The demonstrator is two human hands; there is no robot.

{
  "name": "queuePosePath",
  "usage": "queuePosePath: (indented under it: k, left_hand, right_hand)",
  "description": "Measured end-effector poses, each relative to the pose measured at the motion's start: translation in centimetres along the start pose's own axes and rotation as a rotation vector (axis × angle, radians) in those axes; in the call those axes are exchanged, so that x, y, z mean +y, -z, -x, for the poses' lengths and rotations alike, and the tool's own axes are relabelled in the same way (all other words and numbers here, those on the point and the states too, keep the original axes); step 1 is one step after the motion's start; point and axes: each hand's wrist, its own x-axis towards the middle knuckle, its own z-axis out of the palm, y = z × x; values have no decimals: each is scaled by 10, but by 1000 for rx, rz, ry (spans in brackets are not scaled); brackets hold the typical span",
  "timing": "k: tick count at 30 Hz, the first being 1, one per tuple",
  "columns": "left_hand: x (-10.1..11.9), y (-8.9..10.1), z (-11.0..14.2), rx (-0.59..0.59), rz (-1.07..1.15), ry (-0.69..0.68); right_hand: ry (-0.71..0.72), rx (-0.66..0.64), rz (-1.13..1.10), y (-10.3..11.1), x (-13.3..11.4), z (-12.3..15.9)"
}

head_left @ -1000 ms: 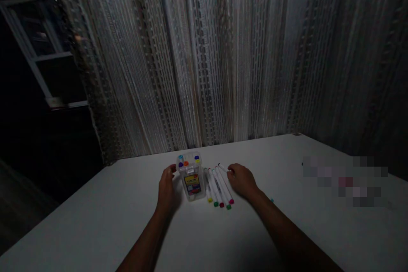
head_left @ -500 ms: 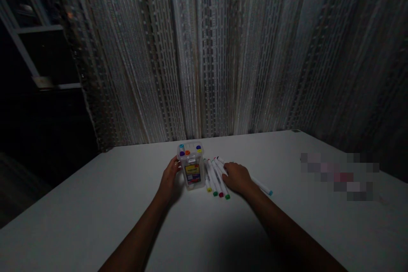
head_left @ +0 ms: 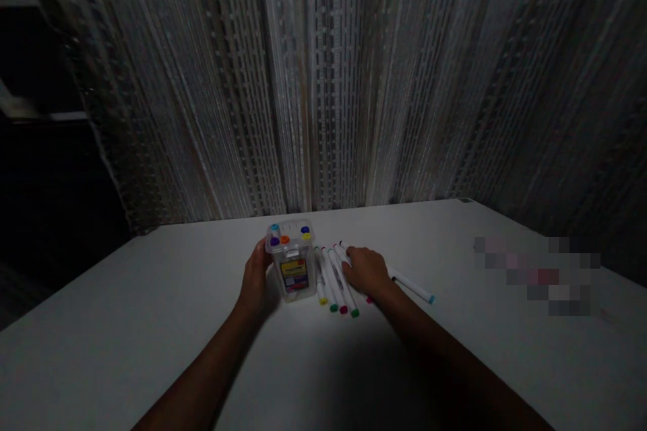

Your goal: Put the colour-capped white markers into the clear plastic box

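white bodies of the markers [head_left: 340, 286] lie side by side on the table [head_left: 126, 296], their coloured caps toward the near edge. i judge that they could roll apart if the fingers press from the side and not from above. the clear container [head_left: 293, 269] stands upright just to the left of them; it could tip, i think, if the row is pushed against it. the markers are under and to the left of the right hand [head_left: 366, 271], which covers their upper right part. its fingers are bent and rather narrow, but i cannot tell whether they close on one. a pink cap [head_left: 369, 299] shows by the wrist. the left hand [head_left: 255, 273] curves at the container's left side, with fingers partly hidden, so its grip i cannot confirm. farther right, one blue-capped marker [head_left: 414, 288] lies apart, and the right forearm could knock it. behind everything hangs the curtain [head_left: 323, 81].
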Motion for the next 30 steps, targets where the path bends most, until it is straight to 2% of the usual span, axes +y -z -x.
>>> queuePosePath:
  k: [3, 9, 12, 20, 30]
  left_hand:
    - [1, 4, 4, -24, -58, -27]
    - [21, 0, 11, -125, -194, -90]
    - [24, -1, 13, -142, -219, -94]
    - [14, -2, 14, -101, -256, 49]
    - [13, 4, 8, -117, -359, 99]
  right_hand:
    - [9, -17, -6, -1, 2, 1]
    - [-9, -50, -19, 1, 1, 1]
    - [-2, -53, -22, 2, 1, 3]
    - [-18, -54, -55, 6, 0, 13]
    - [-17, -44, -84, 1, 2, 10]
